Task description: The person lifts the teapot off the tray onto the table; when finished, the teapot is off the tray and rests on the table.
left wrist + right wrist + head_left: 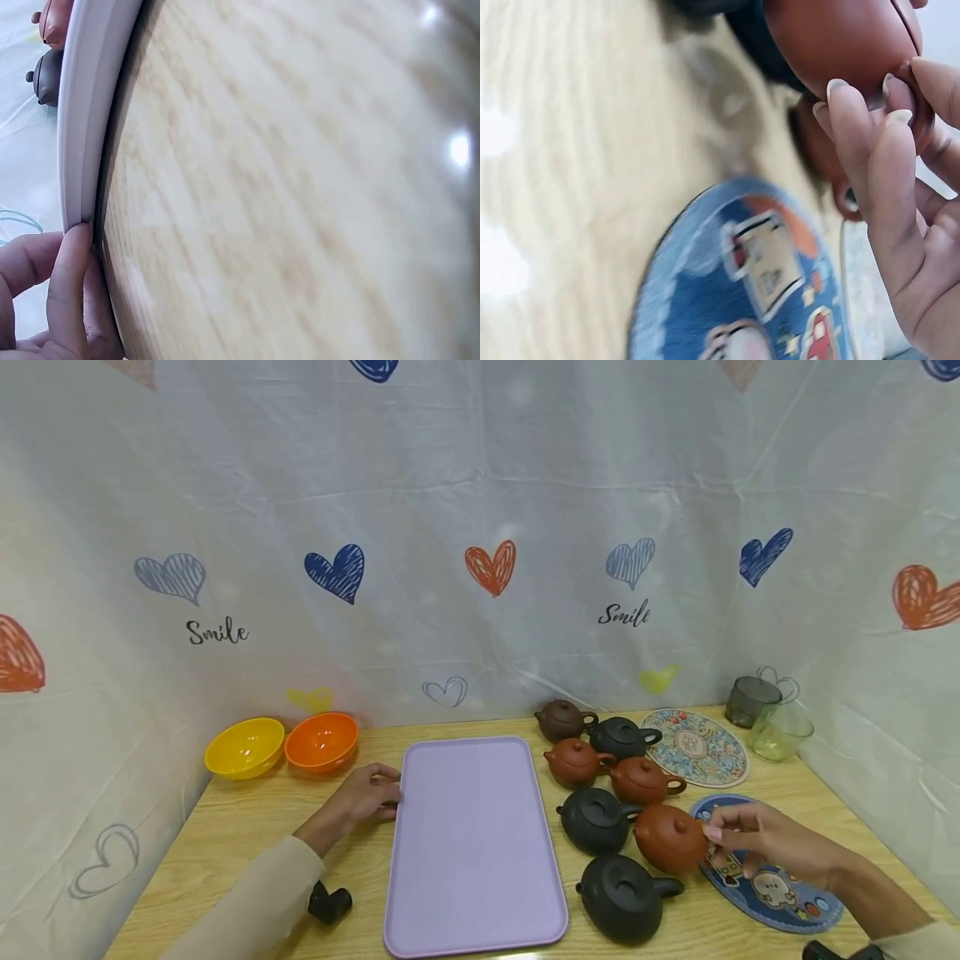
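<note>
At the right, my right hand (pixel 772 843) pinches the handle of a reddish-brown teapot (pixel 671 839). In the right wrist view, curled fingers and the thumb close round that handle beneath the teapot body (pixel 840 45). My left hand (pixel 367 793) holds the left rim of a lilac tray (pixel 476 843), which lies flat in the middle of the table. The left wrist view has the fingers (pixel 67 292) against the tray's edge (pixel 90 112). Left of the held teapot are a black teapot (pixel 596 820) and a larger black teapot (pixel 622 897).
Behind stand two more reddish-brown teapots (pixel 576 762), a dark brown teapot (pixel 562 720) and a black teapot (pixel 618 737). A blue mat (pixel 780 893) lies under my right hand; a floral mat (pixel 693 747) and two cups (pixel 780 732) are beyond. Yellow (pixel 246 749) and orange bowls (pixel 322 743) sit back left.
</note>
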`<state>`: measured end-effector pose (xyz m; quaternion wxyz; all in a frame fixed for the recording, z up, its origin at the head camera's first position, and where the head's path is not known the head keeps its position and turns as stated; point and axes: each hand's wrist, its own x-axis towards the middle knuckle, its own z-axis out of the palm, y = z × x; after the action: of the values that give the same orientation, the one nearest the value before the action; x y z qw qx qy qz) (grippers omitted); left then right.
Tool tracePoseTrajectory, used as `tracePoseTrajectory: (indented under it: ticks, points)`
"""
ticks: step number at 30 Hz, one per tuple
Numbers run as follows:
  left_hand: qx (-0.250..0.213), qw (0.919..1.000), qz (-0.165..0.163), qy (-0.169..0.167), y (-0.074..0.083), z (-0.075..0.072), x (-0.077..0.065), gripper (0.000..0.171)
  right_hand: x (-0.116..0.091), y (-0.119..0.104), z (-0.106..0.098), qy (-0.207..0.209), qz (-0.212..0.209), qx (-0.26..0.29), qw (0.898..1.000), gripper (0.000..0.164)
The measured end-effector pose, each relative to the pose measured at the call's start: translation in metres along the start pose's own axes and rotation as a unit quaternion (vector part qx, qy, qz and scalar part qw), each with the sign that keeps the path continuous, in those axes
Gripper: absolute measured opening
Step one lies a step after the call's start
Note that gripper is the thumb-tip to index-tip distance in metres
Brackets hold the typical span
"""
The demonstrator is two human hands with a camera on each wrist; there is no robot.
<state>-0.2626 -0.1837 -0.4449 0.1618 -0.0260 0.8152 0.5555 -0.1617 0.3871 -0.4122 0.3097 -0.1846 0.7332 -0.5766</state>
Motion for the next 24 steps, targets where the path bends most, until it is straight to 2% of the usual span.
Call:
tracePoseTrajectory:
  ticks: [5,11,16,24]
  points:
    - [0.003,1.0000,-0.001,-0.001,0.000,0.000,0.000,0.042,0.001,0.015,0.003,0.001,0.009,0.027,1.000,0.026]
    - [0.006,1.0000,-0.007,0.002,0.000,0.000,-0.001,0.042,0.002,0.024,0.005,0.020,0.019,0.020,0.999,0.027]
    - [0.012,0.9999,-0.009,0.006,0.001,0.001,0.000,0.041,0.004,0.026,0.006,0.040,0.045,-0.002,0.998,0.027]
    - [0.011,0.9998,-0.008,0.013,0.001,0.002,-0.002,0.041,0.007,0.029,0.007,0.078,0.058,-0.047,0.994,0.031]
